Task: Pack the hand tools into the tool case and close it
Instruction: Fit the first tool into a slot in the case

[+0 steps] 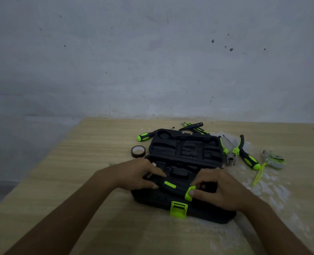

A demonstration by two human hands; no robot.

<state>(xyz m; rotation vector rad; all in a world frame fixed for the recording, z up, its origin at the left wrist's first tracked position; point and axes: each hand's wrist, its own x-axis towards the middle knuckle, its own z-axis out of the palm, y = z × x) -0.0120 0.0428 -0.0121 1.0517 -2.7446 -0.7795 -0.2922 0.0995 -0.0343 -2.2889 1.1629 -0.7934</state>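
A black tool case (182,203) with a green latch (178,209) lies open on the table, its moulded lid (186,147) flat behind it. A black and green hammer (172,187) lies across the near half of the case. My left hand (139,174) grips its metal head end and my right hand (218,190) grips the green end of its handle. Loose on the table are a screwdriver (145,136), a tape roll (138,151), pliers (242,153) and a tape measure (274,160).
The wooden table (90,162) meets a grey wall at the back. More green and black tools (193,126) lie behind the lid. A green strap (258,173) trails from the tape measure. White scuffed patches mark the table on the right.
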